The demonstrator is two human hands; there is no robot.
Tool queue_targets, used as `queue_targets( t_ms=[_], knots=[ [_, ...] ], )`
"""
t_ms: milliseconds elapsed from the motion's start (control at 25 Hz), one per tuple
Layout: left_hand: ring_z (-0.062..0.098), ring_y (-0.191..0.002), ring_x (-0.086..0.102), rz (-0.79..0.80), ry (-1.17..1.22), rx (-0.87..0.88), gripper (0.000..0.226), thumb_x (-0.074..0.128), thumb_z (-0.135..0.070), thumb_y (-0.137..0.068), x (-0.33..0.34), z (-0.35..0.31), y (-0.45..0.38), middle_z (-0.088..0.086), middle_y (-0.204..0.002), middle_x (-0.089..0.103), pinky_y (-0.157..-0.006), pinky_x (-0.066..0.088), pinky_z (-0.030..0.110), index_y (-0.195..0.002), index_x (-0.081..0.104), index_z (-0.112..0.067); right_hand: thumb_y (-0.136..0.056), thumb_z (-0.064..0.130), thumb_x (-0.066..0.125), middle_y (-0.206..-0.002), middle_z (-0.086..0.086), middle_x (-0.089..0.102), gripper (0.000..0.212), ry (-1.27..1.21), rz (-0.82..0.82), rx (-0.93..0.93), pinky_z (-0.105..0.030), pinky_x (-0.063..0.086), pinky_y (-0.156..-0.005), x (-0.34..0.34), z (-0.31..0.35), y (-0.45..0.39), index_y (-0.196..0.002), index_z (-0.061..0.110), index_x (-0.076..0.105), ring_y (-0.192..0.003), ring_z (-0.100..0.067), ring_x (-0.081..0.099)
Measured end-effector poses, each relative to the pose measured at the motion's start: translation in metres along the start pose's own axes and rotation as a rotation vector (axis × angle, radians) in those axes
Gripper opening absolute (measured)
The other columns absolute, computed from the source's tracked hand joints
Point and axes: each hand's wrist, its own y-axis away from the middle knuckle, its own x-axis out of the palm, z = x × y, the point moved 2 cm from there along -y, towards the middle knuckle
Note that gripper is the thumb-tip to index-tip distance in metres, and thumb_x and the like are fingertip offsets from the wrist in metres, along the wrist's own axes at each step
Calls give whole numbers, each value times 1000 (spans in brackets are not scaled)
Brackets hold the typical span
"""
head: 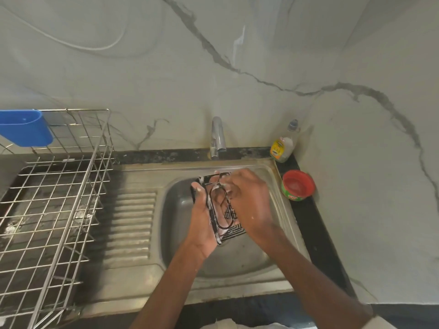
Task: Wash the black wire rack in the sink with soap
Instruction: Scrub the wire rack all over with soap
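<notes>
The black wire rack (234, 230), streaked with white soap foam, is held tilted over the steel sink (183, 233). My left hand (202, 219) grips its left edge, thumb up at the top corner. My right hand (247, 200) lies over the rack's right side with fingers curled onto the wires near the top; whether it holds a sponge is hidden. Much of the rack is covered by both hands.
A chrome tap (218, 137) stands behind the basin, with no water visible. A dish-soap bottle (283, 144) and a red-lidded green tub (298, 185) sit on the right counter. A large metal dish rack (54, 205) with a blue holder (23, 128) fills the left.
</notes>
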Motion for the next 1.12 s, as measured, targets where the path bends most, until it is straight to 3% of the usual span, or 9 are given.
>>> queue_targets(
  t_ms=[80,200,400,520,680,800,840,960,1120],
  knots=[
    [24,-114,68,-19,44,31,82,23,-77,-101,-4,-1,2,11,-132,69,-90,56,42,-126,78,-21,-77,-12,73,-97,2,71,36,-27,-18,-37,-31,58,-68,-6,-4,35,-99,15,80,-85,-12,67],
    [24,-113,70,-82,72,57,83,24,-75,-104,-12,2,5,12,-134,70,-90,56,41,-127,77,-16,-77,-12,73,-92,4,71,38,83,47,-57,-31,55,-65,-8,-6,57,-96,20,80,-83,-18,66],
    [21,-106,74,-102,83,82,76,25,-72,-106,-3,9,12,4,-113,78,-84,62,40,-104,84,-25,-79,-11,69,-97,1,71,35,83,24,46,-18,50,-71,3,9,2,-100,15,80,-82,-15,67],
    [24,-109,71,-102,168,157,74,31,-75,-101,-11,-1,12,6,-119,74,-86,61,44,-108,83,-23,-80,-13,73,-93,-1,69,28,64,51,-12,-4,43,-58,0,9,29,-96,9,80,-73,-11,63],
    [30,-111,65,-225,286,201,71,34,-73,-103,-22,-1,10,16,-133,64,-92,52,45,-100,81,-20,-80,-17,73,-89,0,72,30,32,9,-125,-24,55,-57,5,0,66,-92,10,81,-72,-14,67],
    [34,-122,60,-268,308,183,68,28,-74,-103,-29,-4,10,15,-139,62,-96,52,52,-118,68,-21,-81,-15,71,-94,0,75,33,7,-58,7,-2,45,-68,5,-3,64,-96,12,80,-79,-11,69],
    [34,-120,62,-278,334,194,66,28,-72,-104,-30,-7,12,16,-134,64,-94,56,56,-112,67,-20,-82,-14,71,-97,0,76,31,-35,-36,-18,-2,47,-72,7,-1,69,-96,13,81,-81,-9,69],
    [33,-106,67,-265,383,178,64,30,-72,-104,-28,-12,15,19,-127,67,-82,63,52,-98,66,-19,-86,-8,70,-98,3,73,27,-136,51,-150,-31,61,-68,15,10,83,-98,13,80,-80,-12,71],
    [30,-115,68,-324,252,58,73,35,-81,-99,-22,-5,18,14,-127,67,-112,48,45,-97,73,-19,-81,-5,76,-91,0,70,25,-47,95,-201,-20,53,-66,24,33,48,-95,15,81,-77,-13,67]
  ],
)
